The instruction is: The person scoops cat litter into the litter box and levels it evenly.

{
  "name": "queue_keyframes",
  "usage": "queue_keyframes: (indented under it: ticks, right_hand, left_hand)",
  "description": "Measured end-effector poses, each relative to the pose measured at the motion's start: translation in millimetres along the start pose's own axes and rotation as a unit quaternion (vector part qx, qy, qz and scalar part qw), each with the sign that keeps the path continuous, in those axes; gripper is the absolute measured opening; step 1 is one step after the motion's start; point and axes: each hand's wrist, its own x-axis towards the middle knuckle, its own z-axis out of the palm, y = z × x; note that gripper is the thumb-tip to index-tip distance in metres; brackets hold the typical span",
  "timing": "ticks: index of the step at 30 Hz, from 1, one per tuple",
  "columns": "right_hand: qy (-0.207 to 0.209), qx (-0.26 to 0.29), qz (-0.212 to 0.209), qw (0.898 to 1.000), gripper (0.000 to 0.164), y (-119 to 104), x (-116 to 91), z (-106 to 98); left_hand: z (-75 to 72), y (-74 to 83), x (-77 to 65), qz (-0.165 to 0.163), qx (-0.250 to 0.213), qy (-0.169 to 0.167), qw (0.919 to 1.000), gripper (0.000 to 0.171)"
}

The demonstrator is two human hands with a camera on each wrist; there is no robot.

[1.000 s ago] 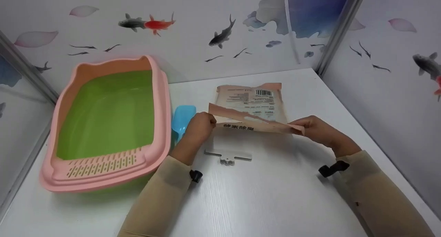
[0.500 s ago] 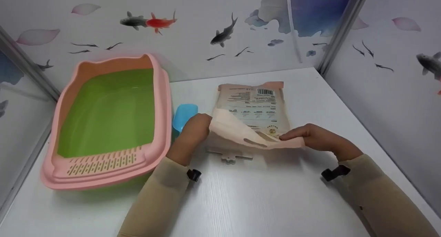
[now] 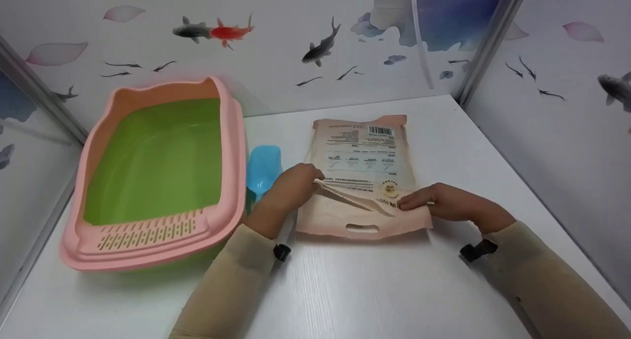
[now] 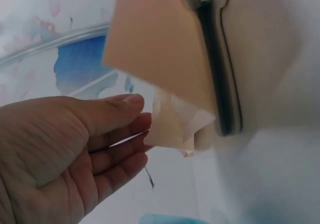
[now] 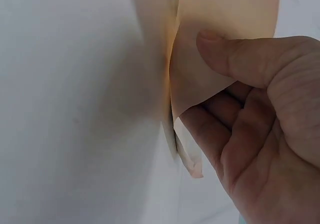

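A pale pink printed bag (image 3: 362, 166) lies on the table with its opened end, cut with a handle slot, toward me. My left hand (image 3: 294, 187) pinches the left end of the upper layer at the mouth and keeps it lifted. At the right corner, my right hand (image 3: 446, 202) grips the bag, thumb on top and fingers underneath, as the right wrist view shows. The mouth gapes between the hands; its contents are hidden. A bag clip (image 4: 220, 79) with a long bar shows beside the bag in the left wrist view; the bag covers it in the head view.
A large pink litter box (image 3: 232, 166) with a green inside stands on the left. Between it and the bag lies a blue scoop (image 3: 265, 166), partly behind my left hand. Printed wall panels (image 3: 276, 83) border the white table (image 3: 374, 289).
The near end of the bag has come down toward me and now lies over the clip. My left hand has shifted right and slightly down with the upper layer; the right hand has moved lower.
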Motion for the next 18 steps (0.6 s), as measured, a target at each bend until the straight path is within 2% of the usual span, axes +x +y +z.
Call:
queue_keyframes:
  ticks: [3, 6, 11, 14, 18]
  right_hand:
    - [-0.003, -0.006, -0.002, 1.000, 0.036, -0.7, -0.3, 0.7]
    - [-0.003, -0.011, -0.001, 1.000, 0.036, -1.7, -1.1, 1.5]
    - [-0.013, -0.026, -0.005, 1.000, 0.038, -4.3, -3.0, 1.6]
    - [-0.019, -0.041, -0.017, 0.999, 0.040, -6.1, -4.4, 1.2]
    - [-0.031, -0.048, -0.013, 0.998, 0.045, -7.8, -6.3, 0.6]
  left_hand:
    - [7.5, 5.1, 4.5, 0.031, 0.010, -0.006, 0.9995, 0.026]
    - [15.1, 8.4, 7.5, 0.044, 0.030, -0.009, 0.9985, 0.022]
    - [24.0, 10.2, 8.9, 0.039, 0.050, -0.025, 0.9976, 0.018]
    - [26.0, 9.4, 7.4, 0.038, 0.046, -0.030, 0.9978, 0.018]
    - [26.5, 7.7, 4.8, 0.042, 0.041, -0.030, 0.9979, 0.016]
